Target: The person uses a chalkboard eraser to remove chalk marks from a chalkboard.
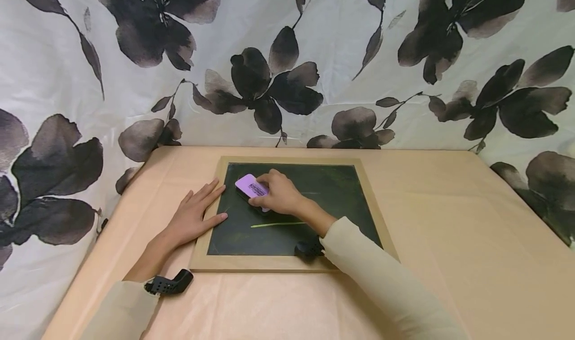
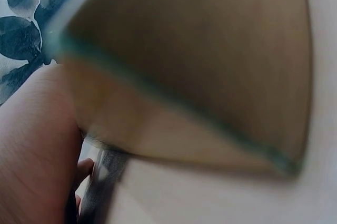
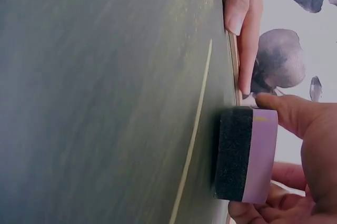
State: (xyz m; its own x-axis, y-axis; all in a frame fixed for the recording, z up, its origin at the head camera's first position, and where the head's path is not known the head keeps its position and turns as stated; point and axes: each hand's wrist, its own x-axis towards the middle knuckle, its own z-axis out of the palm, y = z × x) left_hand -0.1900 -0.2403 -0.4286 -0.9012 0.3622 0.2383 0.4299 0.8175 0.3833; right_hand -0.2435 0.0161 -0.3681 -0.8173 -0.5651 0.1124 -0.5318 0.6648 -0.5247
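Note:
A wood-framed chalkboard [image 1: 287, 240] lies flat on the table, with one yellow-green chalk line [image 1: 274, 224] across its lower half. My right hand [image 1: 282, 192] grips a chalkboard eraser [image 1: 249, 183], purple on top with a dark felt underside, over the board's upper left. In the right wrist view the eraser [image 3: 247, 155] has its felt side toward the board surface, thumb and fingers on opposite sides of the purple part. My left hand [image 1: 193, 215] rests flat with spread fingers on the frame's left side, its thumb and fingertips reaching the dark surface.
A peach cloth covers the table [image 1: 458, 220]. Behind it hangs a white curtain [image 1: 350, 40] with dark flowers. A black wrist camera [image 1: 168, 283] sits on the left wrist, and another [image 1: 309, 248] is by the right wrist, over the board's lower part.

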